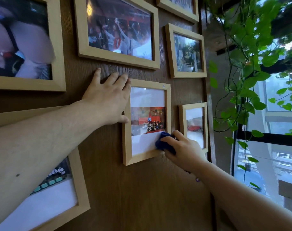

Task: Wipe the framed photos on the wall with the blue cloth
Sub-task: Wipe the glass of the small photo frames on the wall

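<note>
Several light wooden framed photos hang on a dark wood wall. The middle one, a small upright frame (168,104), shows a red group photo with white bands above and below. My right hand (183,150) presses a bunched blue cloth (164,142) against the lower right corner of its glass. My left hand (108,97) lies flat, fingers spread, on the wall and over this frame's upper left edge. Nothing is held in that hand.
Around it hang a wide frame (118,60) above, a large frame (58,47) at upper left, another (80,189) at lower left, and small frames (187,75) (206,127) to the right. Trailing green vines (245,72) hang by the window at right.
</note>
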### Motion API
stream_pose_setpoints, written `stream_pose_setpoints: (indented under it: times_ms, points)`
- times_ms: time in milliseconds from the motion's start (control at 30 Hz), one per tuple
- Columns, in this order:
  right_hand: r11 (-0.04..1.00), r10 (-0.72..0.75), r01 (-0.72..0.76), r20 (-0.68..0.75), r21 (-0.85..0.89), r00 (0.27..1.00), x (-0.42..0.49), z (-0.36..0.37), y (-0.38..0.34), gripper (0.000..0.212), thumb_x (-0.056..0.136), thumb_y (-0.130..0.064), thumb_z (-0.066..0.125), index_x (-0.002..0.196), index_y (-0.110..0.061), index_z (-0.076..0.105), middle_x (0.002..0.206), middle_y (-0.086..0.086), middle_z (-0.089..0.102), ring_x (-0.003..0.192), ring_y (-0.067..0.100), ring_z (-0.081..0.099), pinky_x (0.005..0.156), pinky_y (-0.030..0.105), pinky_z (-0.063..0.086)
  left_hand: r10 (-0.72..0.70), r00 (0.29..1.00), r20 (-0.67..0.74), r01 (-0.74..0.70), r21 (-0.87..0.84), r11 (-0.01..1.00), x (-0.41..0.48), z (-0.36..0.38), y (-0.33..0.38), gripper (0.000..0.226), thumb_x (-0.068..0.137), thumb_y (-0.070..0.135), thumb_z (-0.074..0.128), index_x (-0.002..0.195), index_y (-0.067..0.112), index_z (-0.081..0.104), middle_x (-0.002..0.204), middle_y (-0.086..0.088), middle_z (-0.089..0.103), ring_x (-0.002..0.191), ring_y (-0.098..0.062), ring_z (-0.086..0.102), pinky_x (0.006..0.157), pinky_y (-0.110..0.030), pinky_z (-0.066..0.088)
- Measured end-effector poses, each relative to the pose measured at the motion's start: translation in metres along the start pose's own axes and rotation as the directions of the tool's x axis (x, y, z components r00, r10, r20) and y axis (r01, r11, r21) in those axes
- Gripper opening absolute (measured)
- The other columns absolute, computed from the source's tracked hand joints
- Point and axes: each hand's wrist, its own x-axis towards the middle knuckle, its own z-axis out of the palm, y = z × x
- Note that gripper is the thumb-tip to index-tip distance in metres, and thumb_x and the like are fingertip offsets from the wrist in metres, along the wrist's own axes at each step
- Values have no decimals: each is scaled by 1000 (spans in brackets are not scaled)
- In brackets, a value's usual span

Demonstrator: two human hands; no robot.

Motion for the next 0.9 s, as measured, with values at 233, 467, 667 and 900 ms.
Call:
stream_pose_setpoints:
  times_ms: [233,467,667,900]
  points:
    - [994,-106,105,-160,-12,981,48,-59,-7,37,87,-40,57,122,-28,53,107,-1,55,72,17,55,52,27,46,73,992,-106,-66,63,996,-9,-12,-3,95,83,67,40,149,9,5,160,-16,5,147,-31,5,117,-55,12]
    - [987,-163,148,-386,-68,908,133,-122,-32,41,88,-38,57,126,-26,49,114,2,54,79,19,56,58,30,47,47,936,-348,-29,56,998,-9,-38,-49,80,82,61,42,138,4,41,143,-22,44,133,-36,38,110,-53,33]
    - [987,-117,158,-515,36,849,197,-154,-50,40,92,-39,52,129,-28,42,119,3,49,83,11,45,57,18,33,-103,917,-386,133,53,990,4,-60,-86,80,83,62,42,140,6,38,147,-21,40,137,-34,33,112,-53,27]
    - [942,-148,298,-605,155,783,251,-180,-97,38,92,-36,52,128,-29,43,120,0,48,88,10,46,58,21,40,-283,908,-309,310,41,950,19,-68,-103,96,77,76,35,146,11,21,154,-13,24,143,-30,16,117,-54,16]
